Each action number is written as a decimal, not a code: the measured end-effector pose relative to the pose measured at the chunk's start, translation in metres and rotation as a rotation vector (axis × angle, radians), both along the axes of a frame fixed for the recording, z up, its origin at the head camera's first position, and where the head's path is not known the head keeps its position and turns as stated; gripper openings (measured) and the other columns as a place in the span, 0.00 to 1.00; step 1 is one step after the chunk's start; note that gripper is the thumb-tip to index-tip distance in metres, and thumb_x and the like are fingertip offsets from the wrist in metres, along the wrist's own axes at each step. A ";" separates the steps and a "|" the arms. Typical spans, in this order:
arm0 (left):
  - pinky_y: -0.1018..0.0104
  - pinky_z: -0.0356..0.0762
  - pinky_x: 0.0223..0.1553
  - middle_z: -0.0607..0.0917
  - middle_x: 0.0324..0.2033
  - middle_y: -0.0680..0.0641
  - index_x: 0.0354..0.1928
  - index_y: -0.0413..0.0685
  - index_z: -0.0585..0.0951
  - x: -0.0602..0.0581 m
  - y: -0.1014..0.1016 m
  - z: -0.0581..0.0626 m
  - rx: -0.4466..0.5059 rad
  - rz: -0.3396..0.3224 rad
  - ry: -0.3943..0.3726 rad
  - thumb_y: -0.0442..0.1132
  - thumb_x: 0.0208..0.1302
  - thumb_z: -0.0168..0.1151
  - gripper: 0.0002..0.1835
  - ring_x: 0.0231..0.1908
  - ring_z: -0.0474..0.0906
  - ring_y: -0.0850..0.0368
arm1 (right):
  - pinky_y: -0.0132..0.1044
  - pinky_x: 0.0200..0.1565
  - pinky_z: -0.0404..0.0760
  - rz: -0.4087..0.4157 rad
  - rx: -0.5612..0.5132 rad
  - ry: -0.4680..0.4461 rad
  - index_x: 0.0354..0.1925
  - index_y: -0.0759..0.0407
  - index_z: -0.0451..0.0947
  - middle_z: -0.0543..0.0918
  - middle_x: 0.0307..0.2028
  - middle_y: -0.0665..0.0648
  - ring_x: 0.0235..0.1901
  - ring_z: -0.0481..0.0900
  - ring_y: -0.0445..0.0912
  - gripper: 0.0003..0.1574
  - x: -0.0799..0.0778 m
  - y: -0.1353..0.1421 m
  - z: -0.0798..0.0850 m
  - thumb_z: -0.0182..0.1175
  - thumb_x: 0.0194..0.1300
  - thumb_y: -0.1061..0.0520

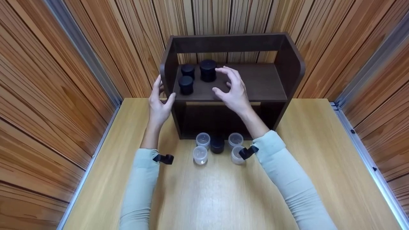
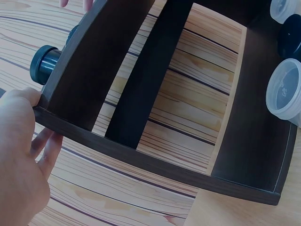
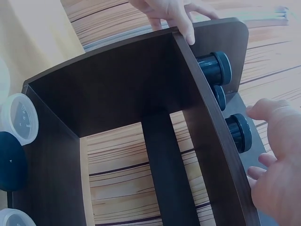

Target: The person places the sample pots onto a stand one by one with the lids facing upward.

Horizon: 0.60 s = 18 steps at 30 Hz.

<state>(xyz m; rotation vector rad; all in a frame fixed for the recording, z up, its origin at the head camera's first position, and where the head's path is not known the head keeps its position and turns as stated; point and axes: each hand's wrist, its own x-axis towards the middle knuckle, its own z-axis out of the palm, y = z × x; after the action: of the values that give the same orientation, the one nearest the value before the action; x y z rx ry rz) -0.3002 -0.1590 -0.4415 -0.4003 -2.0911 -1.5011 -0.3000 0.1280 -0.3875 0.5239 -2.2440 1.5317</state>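
A dark brown two-tier shelf (image 1: 265,80) stands on the table. My left hand (image 1: 159,108) grips its left side panel, thumb at the front edge and fingers along the outer face. On the upper board are a larger black jar (image 1: 208,72) and two smaller black jars, one at the back (image 1: 188,71) and one in front (image 1: 186,85). Just right of the larger jar, my right hand (image 1: 235,92) is held with fingers spread and loosely bent around nothing. Its fingertips come close to that jar; whether they touch it I cannot tell. In the right wrist view, the hand (image 3: 282,155) appears beside the jar (image 3: 239,133).
Before the shelf's lower opening stand several clear plastic cups, among them one at front left (image 1: 200,155) and one at back right (image 1: 235,140), around a black jar (image 1: 217,145). Wood-patterned walls (image 1: 134,48) enclose the light wooden table (image 1: 204,198).
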 end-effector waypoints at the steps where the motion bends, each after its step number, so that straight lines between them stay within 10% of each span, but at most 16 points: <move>1: 0.74 0.88 0.47 0.80 0.75 0.34 0.87 0.39 0.63 0.000 0.000 0.000 0.003 -0.002 0.001 0.32 0.77 0.68 0.41 0.69 0.83 0.39 | 0.65 0.77 0.80 0.003 0.002 0.001 0.74 0.57 0.80 0.73 0.80 0.64 0.84 0.70 0.57 0.39 0.001 0.001 0.000 0.76 0.67 0.64; 11: 0.74 0.88 0.49 0.79 0.76 0.34 0.87 0.37 0.63 -0.002 -0.001 0.000 0.002 -0.008 0.024 0.32 0.77 0.68 0.41 0.70 0.82 0.38 | 0.63 0.75 0.83 0.031 0.036 0.029 0.73 0.58 0.82 0.75 0.79 0.63 0.82 0.72 0.56 0.38 0.017 0.011 0.001 0.76 0.66 0.66; 18: 0.55 0.94 0.51 0.79 0.75 0.34 0.86 0.37 0.64 -0.001 0.000 -0.001 0.002 0.000 0.019 0.31 0.77 0.68 0.41 0.70 0.83 0.37 | 0.63 0.72 0.85 0.059 0.039 0.042 0.71 0.59 0.83 0.76 0.77 0.68 0.78 0.76 0.58 0.36 0.031 0.018 0.000 0.77 0.66 0.66</move>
<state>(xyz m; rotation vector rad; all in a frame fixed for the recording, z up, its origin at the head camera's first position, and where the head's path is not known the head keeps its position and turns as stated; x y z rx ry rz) -0.3011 -0.1586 -0.4420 -0.4128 -2.0746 -1.4937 -0.2693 0.1459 -0.3873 0.6331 -2.2494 1.4938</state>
